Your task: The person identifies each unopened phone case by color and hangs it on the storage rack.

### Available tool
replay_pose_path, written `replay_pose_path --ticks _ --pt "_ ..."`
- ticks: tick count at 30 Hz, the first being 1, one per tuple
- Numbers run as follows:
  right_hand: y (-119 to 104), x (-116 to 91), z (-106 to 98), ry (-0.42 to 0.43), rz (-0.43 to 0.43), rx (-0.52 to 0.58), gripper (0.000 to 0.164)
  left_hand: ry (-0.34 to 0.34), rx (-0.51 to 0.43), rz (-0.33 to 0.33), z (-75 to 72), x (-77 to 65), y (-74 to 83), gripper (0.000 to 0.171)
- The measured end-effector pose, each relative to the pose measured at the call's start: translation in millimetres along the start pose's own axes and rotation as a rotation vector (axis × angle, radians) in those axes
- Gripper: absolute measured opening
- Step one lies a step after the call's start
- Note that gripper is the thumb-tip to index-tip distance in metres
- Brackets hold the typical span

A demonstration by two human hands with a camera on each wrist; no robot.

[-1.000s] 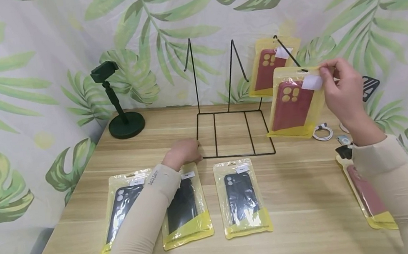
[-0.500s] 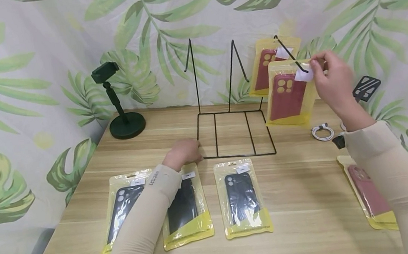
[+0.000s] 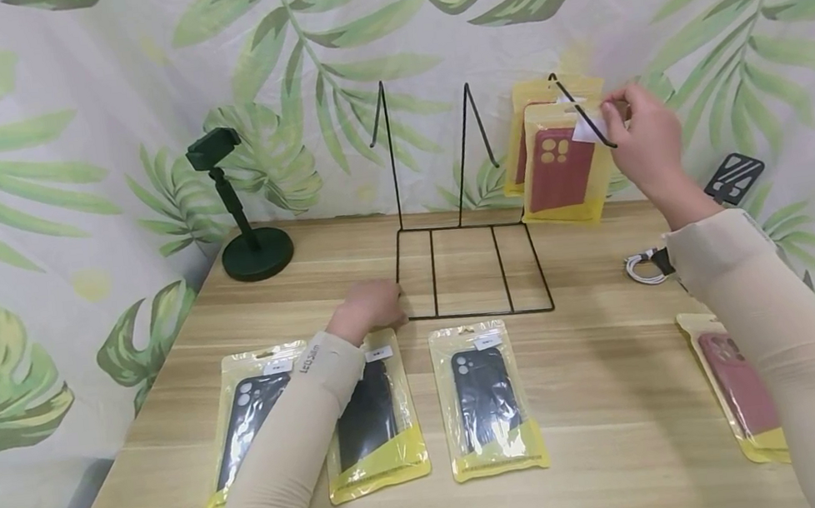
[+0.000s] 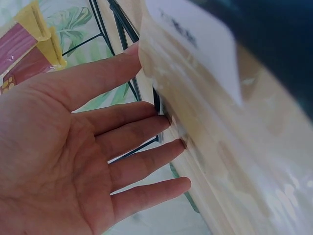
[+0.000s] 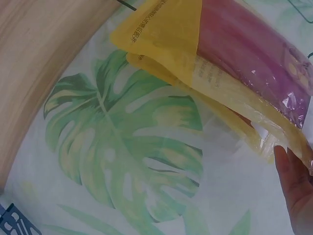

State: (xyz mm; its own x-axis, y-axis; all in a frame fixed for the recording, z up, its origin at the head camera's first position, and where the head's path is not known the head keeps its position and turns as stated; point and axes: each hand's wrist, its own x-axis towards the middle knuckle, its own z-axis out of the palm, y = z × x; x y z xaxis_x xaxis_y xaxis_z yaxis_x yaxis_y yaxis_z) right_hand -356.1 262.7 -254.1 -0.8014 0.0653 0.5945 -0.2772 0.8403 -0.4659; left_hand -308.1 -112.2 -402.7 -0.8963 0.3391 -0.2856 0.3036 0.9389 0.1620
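My right hand (image 3: 643,135) pinches the top right corner of a yellow bag with a red phone case (image 3: 560,169). The right hook of the black wire rack (image 3: 434,276) crosses this bag's top edge, and its tip sticks out in front. Behind, partly covered, hangs another bagged red phone case (image 3: 514,162). At the rack's front left corner is my left hand (image 3: 371,304); in the left wrist view its fingers (image 4: 142,159) are straight and touch near the wire. A bagged black phone case (image 3: 366,418) lies just below that hand.
Two more bagged black cases (image 3: 486,396) (image 3: 248,415) lie along the table's front. A bagged red case (image 3: 739,384) lies at right, partly under my forearm. A green stand (image 3: 256,253) stands back left. A coiled white cable (image 3: 643,269) lies near my right sleeve.
My right hand has moved the bagged red phone case back and up along the right hook, close to the one hanging behind. The left hand has stayed at the rack's corner.
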Motion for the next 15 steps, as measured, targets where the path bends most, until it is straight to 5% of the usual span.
replay_pose_path --ticks 15 --pt "3 32 17 -0.048 0.055 -0.046 0.042 0.001 0.002 -0.020 1.8 0.4 -0.3 0.039"
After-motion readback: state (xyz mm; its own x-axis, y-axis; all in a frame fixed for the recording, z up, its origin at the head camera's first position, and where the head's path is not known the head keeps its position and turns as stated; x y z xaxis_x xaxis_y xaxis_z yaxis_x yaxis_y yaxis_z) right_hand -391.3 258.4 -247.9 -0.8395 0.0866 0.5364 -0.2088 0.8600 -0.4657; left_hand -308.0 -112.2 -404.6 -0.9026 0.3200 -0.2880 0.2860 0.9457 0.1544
